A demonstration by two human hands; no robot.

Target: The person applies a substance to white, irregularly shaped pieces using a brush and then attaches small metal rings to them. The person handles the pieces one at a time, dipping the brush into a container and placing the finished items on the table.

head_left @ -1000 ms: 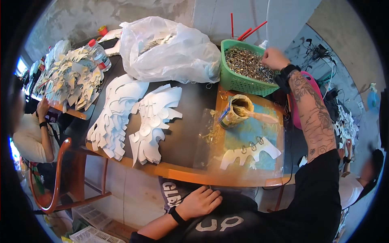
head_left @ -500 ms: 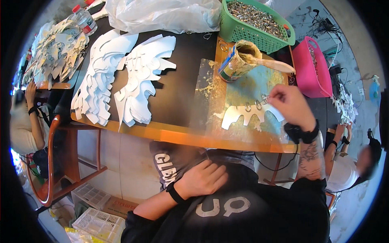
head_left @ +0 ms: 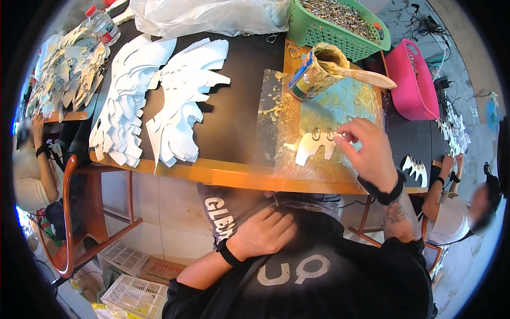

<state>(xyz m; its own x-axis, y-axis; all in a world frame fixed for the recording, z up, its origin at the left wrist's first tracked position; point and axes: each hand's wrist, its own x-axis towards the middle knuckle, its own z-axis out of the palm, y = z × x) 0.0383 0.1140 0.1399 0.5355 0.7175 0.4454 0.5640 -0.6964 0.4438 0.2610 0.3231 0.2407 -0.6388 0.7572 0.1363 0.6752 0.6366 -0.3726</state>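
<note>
A white scalloped piece [head_left: 314,150] lies flat on the glue-stained board [head_left: 361,101] at the table's front. Metal rings [head_left: 316,134] stand in a row along its upper edge. Thumb and fingertips of my right hand [head_left: 367,151] are closed at this edge, around a ring that they partly hide; the hand also covers the piece's right end. My left hand [head_left: 264,234] rests against my dark shirt, fingers loosely stretched and holding nothing. Behind the piece stands an open glue tin [head_left: 313,77], with a wooden-handled spreader [head_left: 372,79] laid across its mouth.
Two stacks of white cut pieces [head_left: 125,106] lie to the left. A green basket of metal rings [head_left: 340,34] stands at the back, a pink basket [head_left: 409,80] right of it. Another ringed piece [head_left: 415,171] lies at right. Co-workers sit on both sides.
My right hand has moved left and slightly down along the piece's upper edge. The ringed piece at the right, earlier behind my wrist, now shows. My left hand stays in place.
</note>
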